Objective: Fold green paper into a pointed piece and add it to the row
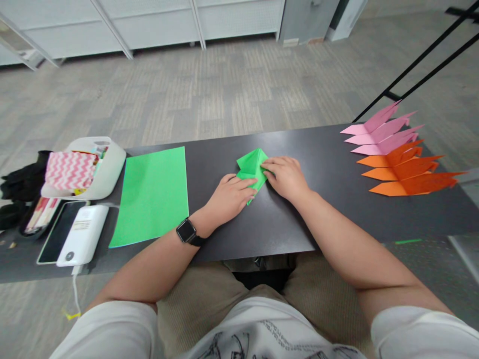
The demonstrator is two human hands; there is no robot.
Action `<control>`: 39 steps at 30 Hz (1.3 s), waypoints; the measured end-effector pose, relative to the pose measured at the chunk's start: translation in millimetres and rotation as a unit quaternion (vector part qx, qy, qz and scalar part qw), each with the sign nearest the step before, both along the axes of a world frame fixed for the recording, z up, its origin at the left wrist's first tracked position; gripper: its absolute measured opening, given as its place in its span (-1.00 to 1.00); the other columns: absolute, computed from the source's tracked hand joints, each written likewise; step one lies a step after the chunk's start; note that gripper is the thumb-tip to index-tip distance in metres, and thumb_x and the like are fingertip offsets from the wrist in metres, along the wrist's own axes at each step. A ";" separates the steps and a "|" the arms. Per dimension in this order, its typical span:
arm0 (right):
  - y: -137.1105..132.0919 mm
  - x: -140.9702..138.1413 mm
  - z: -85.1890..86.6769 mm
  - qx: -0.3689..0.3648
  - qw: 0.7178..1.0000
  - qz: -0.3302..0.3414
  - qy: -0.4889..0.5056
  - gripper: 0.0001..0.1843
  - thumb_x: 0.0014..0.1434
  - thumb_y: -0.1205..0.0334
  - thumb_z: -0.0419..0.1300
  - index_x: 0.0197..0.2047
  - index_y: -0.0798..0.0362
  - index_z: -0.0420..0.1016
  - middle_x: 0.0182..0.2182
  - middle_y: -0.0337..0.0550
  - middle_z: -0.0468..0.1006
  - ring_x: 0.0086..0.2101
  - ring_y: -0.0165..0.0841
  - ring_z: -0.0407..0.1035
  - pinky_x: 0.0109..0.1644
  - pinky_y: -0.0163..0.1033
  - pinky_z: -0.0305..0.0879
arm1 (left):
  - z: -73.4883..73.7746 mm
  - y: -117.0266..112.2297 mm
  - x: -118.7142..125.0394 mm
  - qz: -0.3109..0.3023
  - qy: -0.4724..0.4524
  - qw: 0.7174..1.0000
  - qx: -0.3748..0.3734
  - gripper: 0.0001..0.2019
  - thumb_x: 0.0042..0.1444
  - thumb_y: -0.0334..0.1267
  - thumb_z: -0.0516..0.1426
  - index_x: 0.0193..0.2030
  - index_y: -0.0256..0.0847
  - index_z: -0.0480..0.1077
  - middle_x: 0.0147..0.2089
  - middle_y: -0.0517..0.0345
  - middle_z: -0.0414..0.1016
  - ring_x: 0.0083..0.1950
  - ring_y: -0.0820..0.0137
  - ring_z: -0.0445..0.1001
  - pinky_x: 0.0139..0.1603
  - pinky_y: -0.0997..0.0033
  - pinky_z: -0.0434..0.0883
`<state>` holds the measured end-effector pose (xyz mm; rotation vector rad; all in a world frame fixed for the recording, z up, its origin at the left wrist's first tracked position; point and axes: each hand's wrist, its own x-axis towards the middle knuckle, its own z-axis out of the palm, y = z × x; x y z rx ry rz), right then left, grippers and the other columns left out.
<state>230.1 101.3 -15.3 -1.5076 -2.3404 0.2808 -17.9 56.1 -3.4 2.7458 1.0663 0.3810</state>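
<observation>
A partly folded green origami paper [254, 164] lies on the dark table [239, 244], in front of my body. My left hand [230, 197] rests on its lower left part with the fingers stretched out flat across the folds. From the other side, my right hand [286, 174] has bent fingers closed on the paper's right edge. A pointed flap sticks out at the upper left of the folded piece. The undersides of the paper and some fingertips are hidden.
Left of my hands lies a stack of green paper sheets [153, 194]. Beyond it are a white basket [118, 169], a phone [56, 239] and a white power bank [84, 234] with a cable. Pink folded paper [385, 132] and orange folded paper [407, 172] stand at the right.
</observation>
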 end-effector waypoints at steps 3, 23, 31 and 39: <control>0.6 -0.3 1.0 0.001 1.000 -0.003 -0.004 -0.61 0.47 0.20 0.13 0.22 -0.14 0.70 0.24 -0.10 0.66 0.17 0.00 0.42 0.27 0.21 0.19 | -0.5 1.6 1.1 -0.004 0.002 1.000 0.004 -0.76 0.54 -0.23 0.11 0.07 -0.05 0.64 0.40 0.13 0.58 0.29 0.19 0.56 0.46 -0.05 0.26; 6.2 3.0 4.7 0.021 0.999 0.027 -0.013 -0.72 0.46 0.20 0.18 -0.03 -0.13 0.77 0.06 -0.13 0.74 0.09 -0.06 0.47 0.29 0.14 0.11 | -1.5 -1.8 7.0 0.019 0.033 0.999 0.019 -0.68 0.50 -0.31 0.08 0.23 -0.07 0.59 0.47 0.05 0.50 0.22 0.10 0.51 0.24 -0.05 0.34; 1.0 5.2 6.7 0.021 0.999 0.029 -0.015 -0.74 0.46 0.14 0.22 0.01 -0.16 0.77 0.11 -0.16 0.74 0.12 -0.06 0.49 0.36 0.19 0.05 | -1.6 1.2 7.3 0.017 0.019 1.000 0.002 -0.64 0.51 -0.27 0.10 0.34 -0.16 0.53 0.43 0.04 0.55 0.28 0.10 0.52 0.36 -0.07 0.34; -11.7 5.8 9.5 0.017 0.998 0.036 -0.043 -0.72 0.45 0.09 0.25 0.13 -0.20 0.73 0.20 -0.13 0.69 0.20 -0.01 0.45 0.47 0.38 -0.04 | -7.7 3.4 1.1 -0.001 0.007 1.000 0.011 -0.48 0.37 -0.51 0.04 0.35 -0.08 0.54 0.45 0.06 0.53 0.28 0.16 0.54 0.35 -0.04 0.38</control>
